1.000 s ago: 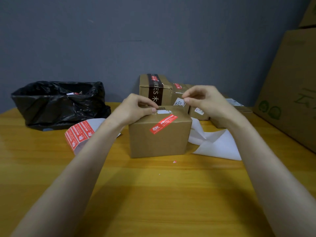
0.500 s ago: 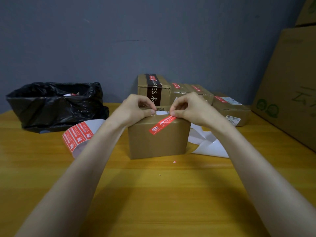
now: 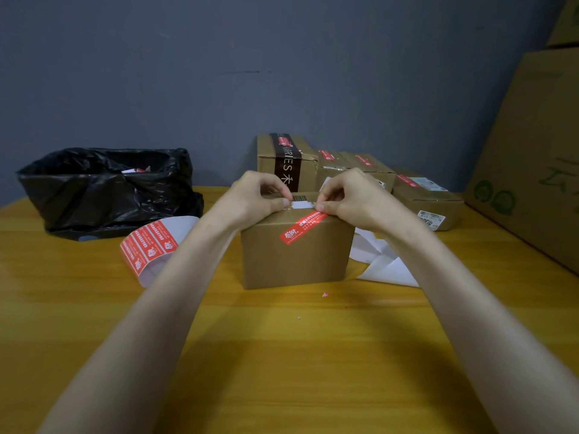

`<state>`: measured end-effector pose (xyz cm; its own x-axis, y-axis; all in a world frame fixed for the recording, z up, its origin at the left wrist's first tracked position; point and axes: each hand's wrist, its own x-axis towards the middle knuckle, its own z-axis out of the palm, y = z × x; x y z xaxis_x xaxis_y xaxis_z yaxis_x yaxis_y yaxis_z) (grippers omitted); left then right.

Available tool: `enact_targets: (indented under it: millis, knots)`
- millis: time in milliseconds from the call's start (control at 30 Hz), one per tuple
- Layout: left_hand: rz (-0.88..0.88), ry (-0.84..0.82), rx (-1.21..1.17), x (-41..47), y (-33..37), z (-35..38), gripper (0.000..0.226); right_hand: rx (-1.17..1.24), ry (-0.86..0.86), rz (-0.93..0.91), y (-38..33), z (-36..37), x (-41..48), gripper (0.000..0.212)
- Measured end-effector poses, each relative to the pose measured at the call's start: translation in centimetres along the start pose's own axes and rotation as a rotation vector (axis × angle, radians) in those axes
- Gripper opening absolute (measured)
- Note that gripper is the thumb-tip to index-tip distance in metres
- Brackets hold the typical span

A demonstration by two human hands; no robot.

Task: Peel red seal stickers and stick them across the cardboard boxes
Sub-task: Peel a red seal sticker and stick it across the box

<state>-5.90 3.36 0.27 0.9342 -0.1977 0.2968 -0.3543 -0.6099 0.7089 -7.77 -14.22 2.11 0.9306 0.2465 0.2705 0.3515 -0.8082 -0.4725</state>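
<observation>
Box point(image 3: 297, 258) sits mid-frame on the worktop point(image 3: 282, 364), front face toward the camera. The red sticker point(image 3: 302, 228) runs diagonally from the top edge down the front, which puts it across the flap seam.

Left hand point(image 3: 260, 198) has its fingers curled over the top edge and its thumb by the white label point(image 3: 302, 204). I'd guess that's to stop the box sliding. Right hand point(image 3: 347, 198) is curled too, with thumb and forefinger tips nipping the sticker's upper end, probably seating it. Pinch or press, can't tell.

The sticker strip point(image 3: 147, 245) lies left of the box, within easy reach.

Versus 1 s ago: right hand was lifted off to the right and has now dropped onto the sticker. Left hand, box and sticker haven't moved.
</observation>
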Motion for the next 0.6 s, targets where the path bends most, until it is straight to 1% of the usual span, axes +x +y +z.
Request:
enact_targets:
  millis: [133,300,433,600]
  knots:
    - [0.000,0.001,-0.006,-0.03,0.01,-0.04,0.005,0.002,-0.054,0.024,0.04,0.05,0.05,0.014]
    - [0.000,-0.004,-0.004,-0.09,0.05,-0.06,0.005,-0.037,-0.038,0.017,-0.12,0.13,0.02,0.016]
    - [-0.001,-0.008,-0.009,-0.08,0.01,-0.07,0.005,-0.068,-0.071,0.006,-0.38,0.25,0.01,0.017]
    - [-0.003,-0.008,-0.014,-0.09,0.01,-0.09,0.005,-0.006,-0.067,0.022,-0.20,-0.02,0.02,0.017]
